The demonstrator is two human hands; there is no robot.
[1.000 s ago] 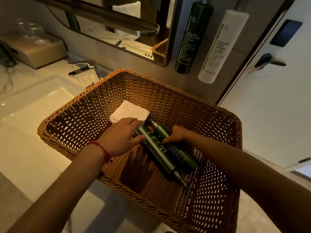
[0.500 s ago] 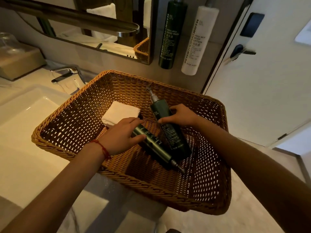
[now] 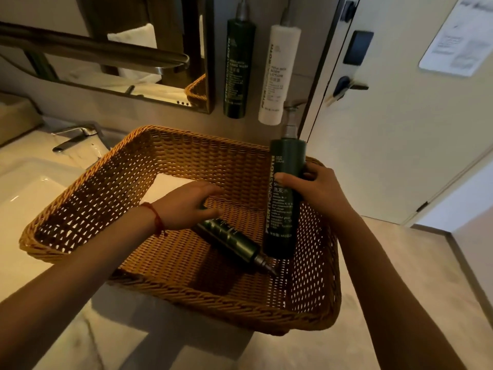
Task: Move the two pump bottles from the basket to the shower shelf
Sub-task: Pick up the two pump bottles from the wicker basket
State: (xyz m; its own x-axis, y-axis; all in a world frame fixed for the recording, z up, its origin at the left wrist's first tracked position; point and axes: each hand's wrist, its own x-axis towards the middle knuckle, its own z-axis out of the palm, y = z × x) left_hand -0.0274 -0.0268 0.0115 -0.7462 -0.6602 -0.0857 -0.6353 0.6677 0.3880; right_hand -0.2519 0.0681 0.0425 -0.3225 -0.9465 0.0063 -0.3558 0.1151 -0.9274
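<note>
Sink (image 3: 29, 193): white basin at far left, chrome faucet (image 3: 73, 136) behind it.
Wicker basket (image 3: 165, 292): sits on the pale marble counter (image 3: 306, 351), just right of the basin; folded white cloth (image 3: 166, 184) in its far left corner.
Left hand (image 3: 186, 206): red string bracelet (image 3: 156, 218) at the wrist; fingers (image 3: 210, 189) curled loosely over the base end of the lying bottle, thumb low against it; grip not fully closed, contact partly hidden.
Lying pump bottle (image 3: 230, 240): dark green, flat on the basket floor, pump end pointing toward the near right corner, base tucked under the left palm.
Upright pump bottle (image 3: 282, 198): dark green, standing nearly vertical inside the right part of the basket, bottom at or just above the weave, cannot tell which; pump top above the rim.
Right hand (image 3: 317, 193): wrapped around the upright bottle's middle, thumb (image 3: 286, 180) across the label front, fingers behind.
Wall: green hand wash dispenser (image 3: 237, 65) and white body lotion dispenser (image 3: 277, 73) mounted above the basket, right of the mirror (image 3: 120, 62).
Door (image 3: 400, 116): at far right, dark handle (image 3: 346, 88).
</note>
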